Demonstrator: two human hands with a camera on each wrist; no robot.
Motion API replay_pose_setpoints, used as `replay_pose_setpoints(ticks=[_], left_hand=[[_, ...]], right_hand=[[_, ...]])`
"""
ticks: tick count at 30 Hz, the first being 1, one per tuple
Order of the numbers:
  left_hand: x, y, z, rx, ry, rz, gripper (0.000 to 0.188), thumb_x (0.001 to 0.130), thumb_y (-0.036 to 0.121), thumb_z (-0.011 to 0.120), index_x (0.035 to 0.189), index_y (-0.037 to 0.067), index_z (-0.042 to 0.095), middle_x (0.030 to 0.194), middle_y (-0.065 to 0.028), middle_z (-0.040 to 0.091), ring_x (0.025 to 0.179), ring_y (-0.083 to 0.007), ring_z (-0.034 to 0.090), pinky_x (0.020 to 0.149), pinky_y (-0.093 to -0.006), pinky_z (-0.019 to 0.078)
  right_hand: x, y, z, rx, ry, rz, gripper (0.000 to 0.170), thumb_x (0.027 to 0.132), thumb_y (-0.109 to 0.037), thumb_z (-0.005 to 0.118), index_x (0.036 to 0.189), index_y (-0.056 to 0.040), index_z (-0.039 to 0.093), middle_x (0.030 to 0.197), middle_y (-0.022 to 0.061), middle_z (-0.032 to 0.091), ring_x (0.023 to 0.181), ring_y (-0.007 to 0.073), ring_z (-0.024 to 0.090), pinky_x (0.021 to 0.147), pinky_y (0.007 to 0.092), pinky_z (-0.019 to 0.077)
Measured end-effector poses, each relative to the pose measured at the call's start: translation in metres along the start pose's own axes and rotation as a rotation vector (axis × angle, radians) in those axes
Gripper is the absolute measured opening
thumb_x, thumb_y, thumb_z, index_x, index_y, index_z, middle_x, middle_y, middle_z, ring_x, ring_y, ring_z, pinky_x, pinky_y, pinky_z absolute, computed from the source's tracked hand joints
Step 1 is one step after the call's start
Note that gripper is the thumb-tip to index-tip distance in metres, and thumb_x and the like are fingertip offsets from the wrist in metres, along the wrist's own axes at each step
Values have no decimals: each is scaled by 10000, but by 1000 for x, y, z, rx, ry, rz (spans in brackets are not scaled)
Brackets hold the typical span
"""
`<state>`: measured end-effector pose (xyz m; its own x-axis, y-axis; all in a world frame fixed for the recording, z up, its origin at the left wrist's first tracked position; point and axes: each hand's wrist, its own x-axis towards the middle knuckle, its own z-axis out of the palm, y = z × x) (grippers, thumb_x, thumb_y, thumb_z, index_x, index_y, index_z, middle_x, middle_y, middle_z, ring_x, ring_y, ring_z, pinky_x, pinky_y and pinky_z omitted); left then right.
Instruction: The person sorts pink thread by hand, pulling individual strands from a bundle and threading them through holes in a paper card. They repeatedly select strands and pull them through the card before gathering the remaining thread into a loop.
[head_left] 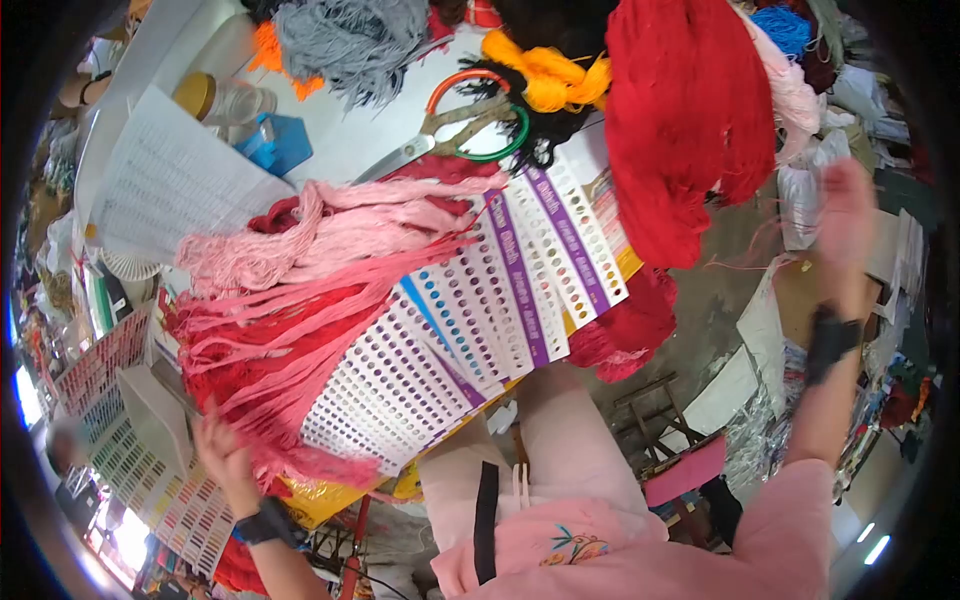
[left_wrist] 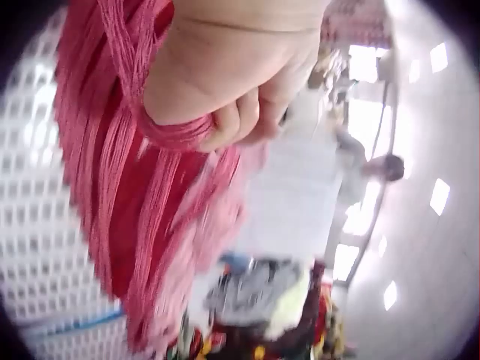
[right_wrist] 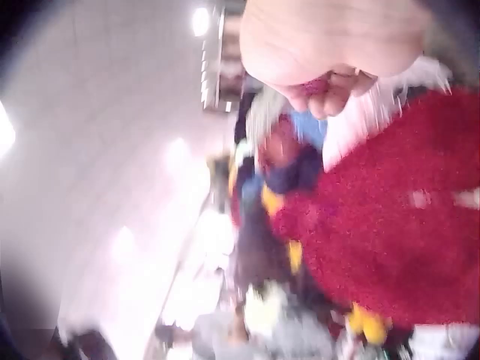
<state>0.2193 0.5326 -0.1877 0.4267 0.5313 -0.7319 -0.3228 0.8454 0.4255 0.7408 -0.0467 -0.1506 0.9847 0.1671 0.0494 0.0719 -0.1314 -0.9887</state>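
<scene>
My left hand (head_left: 225, 455) is at the lower left edge of a spread of pink and red yarn (head_left: 270, 340). In the left wrist view its fingers curl round a loop of deep pink yarn (left_wrist: 176, 135), and more strands hang below. Out at the far right my right hand (head_left: 848, 215) is raised, blurred. Its fingers are curled, and a bit of dark pink yarn (right_wrist: 316, 85) shows between them in the right wrist view. Printed cards with rows of coloured dots (head_left: 400, 370) fan out beside the pink yarn.
Scissors (head_left: 440, 130) with an orange and a green handle lie behind the cards. A big red yarn bundle (head_left: 690, 110) hangs at the right. Grey yarn (head_left: 350, 40), orange yarn (head_left: 545, 75), a written sheet (head_left: 175, 180) and a glass jar (head_left: 237, 103) are farther back.
</scene>
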Motion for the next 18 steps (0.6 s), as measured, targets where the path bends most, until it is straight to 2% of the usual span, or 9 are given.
replay_pose_setpoints(ticks=[1,2,3,5,7,11,12,15,18], left_hand=[[9,-67,52,375,148,160,333,771,51,407,1101,6,399,481,48,313,354,-14,240,298,-158,197],[20,-110,76,365,-92,-160,274,767,59,395,1032,14,451,501,46,363,344,-16,256,290,-160,208],[29,-155,98,343,-79,-335,242,751,51,415,978,8,489,523,48,386,338,-16,262,285,-166,202],[40,-228,142,757,-225,-427,210,798,125,434,961,25,522,668,23,534,353,-9,271,309,-158,192],[50,-282,173,869,-361,-377,209,804,134,443,964,27,526,797,-22,584,381,-2,282,340,-153,228],[81,-350,185,1224,-420,58,177,761,128,497,828,-24,556,671,-45,568,418,-45,368,376,-214,294],[88,-357,183,1376,-449,252,176,744,128,517,770,-40,560,615,-60,554,437,-63,401,390,-238,311],[86,-347,195,1548,-407,108,189,716,138,551,687,-50,550,522,-79,493,482,-86,452,420,-263,333],[74,-332,192,1633,-450,70,158,721,115,542,708,-42,548,522,-90,474,509,-78,465,456,-249,359]], right_hand=[[-33,-2,78,-584,-89,-119,202,825,-126,381,869,-34,555,810,77,554,812,146,498,757,285,387],[-52,-10,133,-955,-361,-148,146,788,-94,448,805,-34,579,749,53,566,756,127,513,712,269,404],[-74,8,176,-217,-244,375,84,726,-73,537,754,-12,587,702,45,574,675,112,524,638,248,415],[-92,66,218,-204,-387,171,66,667,-60,591,698,-2,593,694,78,582,613,122,537,564,239,415],[-98,103,249,-279,-226,-66,46,634,-39,587,668,-9,579,657,97,553,575,187,537,527,253,413],[-117,123,267,-495,-161,-293,50,640,-34,576,673,-3,554,676,89,543,632,222,532,585,292,410],[-124,123,264,-455,-256,-289,52,650,10,573,701,9,572,728,92,553,630,204,531,547,267,403],[-143,112,258,-291,-325,25,81,667,15,557,746,11,572,725,99,545,650,233,526,587,280,407],[-140,110,262,-282,-274,-112,130,667,7,548,796,17,560,740,113,529,691,253,512,626,299,406]])
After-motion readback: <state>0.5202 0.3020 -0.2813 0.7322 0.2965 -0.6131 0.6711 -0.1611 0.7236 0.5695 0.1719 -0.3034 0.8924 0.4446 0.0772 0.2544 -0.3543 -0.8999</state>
